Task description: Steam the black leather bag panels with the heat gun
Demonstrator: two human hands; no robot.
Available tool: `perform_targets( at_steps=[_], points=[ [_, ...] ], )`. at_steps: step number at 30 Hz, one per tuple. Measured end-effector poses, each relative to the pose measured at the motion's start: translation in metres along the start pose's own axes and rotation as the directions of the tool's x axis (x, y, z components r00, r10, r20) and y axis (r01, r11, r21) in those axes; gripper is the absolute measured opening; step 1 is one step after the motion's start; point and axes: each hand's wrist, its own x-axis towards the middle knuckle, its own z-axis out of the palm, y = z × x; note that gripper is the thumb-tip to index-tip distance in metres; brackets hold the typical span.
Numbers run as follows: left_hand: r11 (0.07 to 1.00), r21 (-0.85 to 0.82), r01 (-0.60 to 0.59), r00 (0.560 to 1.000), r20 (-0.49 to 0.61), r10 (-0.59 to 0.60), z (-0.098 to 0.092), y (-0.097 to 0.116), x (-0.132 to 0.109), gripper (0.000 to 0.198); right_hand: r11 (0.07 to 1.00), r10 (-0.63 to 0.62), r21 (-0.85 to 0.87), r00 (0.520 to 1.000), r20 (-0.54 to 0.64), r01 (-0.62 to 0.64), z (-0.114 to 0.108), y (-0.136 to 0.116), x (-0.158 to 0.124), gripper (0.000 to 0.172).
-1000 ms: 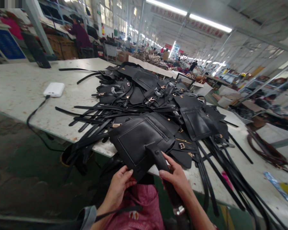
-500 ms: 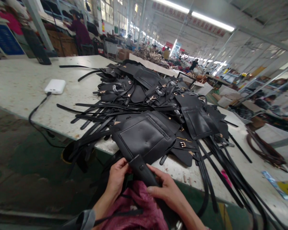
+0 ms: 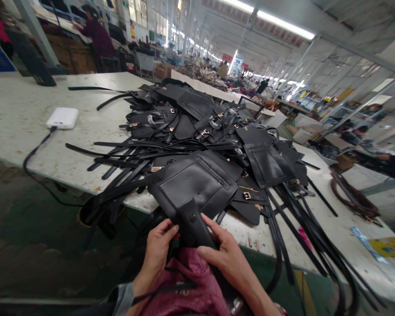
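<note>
A black leather piece (image 3: 193, 221) with a small rectangular fitting near its end is held in front of my body. My left hand (image 3: 158, 245) pinches its left edge between thumb and fingers. On the other side, my right hand (image 3: 225, 250) grips it, thumb on the near face and fingers along the right edge. The lower part of the piece is hidden behind my right hand. Just beyond lies a large black leather panel (image 3: 197, 182) with a stitched rectangular pocket, at the front of a heap of black leather bag parts (image 3: 191, 105) with straps and gold buckles.
The heap lies on a pale worktable (image 3: 92, 94). To the left, a white box (image 3: 62, 118) trails a black cable (image 3: 36, 153). Long black straps (image 3: 316, 237) hang over the front edge at right. A brown coiled strap (image 3: 352, 197) lies far right. A person (image 3: 97, 37) sits in the background.
The end of the black leather piece has risen slightly and stands more upright between my hands. My view has shifted a little to the right. Both hands keep their hold.
</note>
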Motion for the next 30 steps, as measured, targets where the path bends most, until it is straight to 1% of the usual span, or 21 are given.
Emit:
perform_targets(
  at_steps=[3,5,7,10,12,13,15,19,21,24,27,30],
  points=[
    [1.0,-0.009,0.007,1.0,0.02,-0.007,0.0,0.0,0.001,0.017,0.998,0.04,0.04,0.997,0.064,-0.043,-0.001,0.004,-0.007,0.064],
    [0.999,-0.032,0.009,1.0,0.015,-0.009,0.002,0.0,0.0,0.016,0.999,0.04,0.024,0.998,0.048,-0.041,0.0,0.006,-0.005,0.063],
    [0.997,-0.068,0.032,0.999,0.011,-0.031,0.005,0.0,-0.003,0.017,1.0,-0.005,0.0,1.0,-0.009,0.005,0.0,0.007,0.003,0.063],
    [0.984,-0.097,0.15,0.986,0.086,-0.142,0.008,-0.003,-0.008,0.021,0.995,-0.099,0.024,0.99,-0.101,0.102,-0.005,0.008,0.014,0.065],
    [0.967,-0.074,0.242,0.96,0.165,-0.228,0.009,-0.007,-0.013,0.024,0.992,-0.104,0.061,0.986,-0.127,0.113,-0.012,0.009,0.014,0.066],
    [0.959,-0.058,0.276,0.946,0.195,-0.26,0.009,-0.01,-0.015,0.025,0.993,-0.085,0.07,0.988,-0.131,0.095,-0.017,0.011,0.012,0.067],
    [0.948,-0.04,0.315,0.929,0.219,-0.3,0.009,-0.015,-0.02,0.023,0.997,-0.035,0.068,0.99,-0.136,0.045,-0.026,0.016,0.001,0.068],
    [0.931,-0.071,0.358,0.923,0.179,-0.341,0.01,-0.019,-0.024,0.022,0.993,0.061,0.108,0.987,-0.146,-0.045,-0.038,0.031,-0.03,0.069],
    [0.925,-0.084,0.371,0.92,0.169,-0.354,0.01,-0.019,-0.022,0.021,0.983,0.1,0.167,0.987,-0.129,-0.078,-0.039,0.038,-0.045,0.07],
    [0.925,-0.072,0.372,0.916,0.188,-0.353,0.008,-0.022,-0.019,0.022,0.964,0.117,0.246,0.993,-0.028,-0.106,-0.035,0.043,-0.061,0.07],
    [0.94,-0.044,0.337,0.922,0.219,-0.32,0.006,-0.028,-0.016,0.021,0.955,0.113,0.27,0.992,0.06,-0.126,-0.028,0.045,-0.065,0.067],
    [0.949,-0.024,0.316,0.926,0.226,-0.302,0.004,-0.032,-0.015,0.021,0.949,0.153,0.269,0.985,0.075,-0.168,-0.022,0.045,-0.061,0.069]
  ],
)
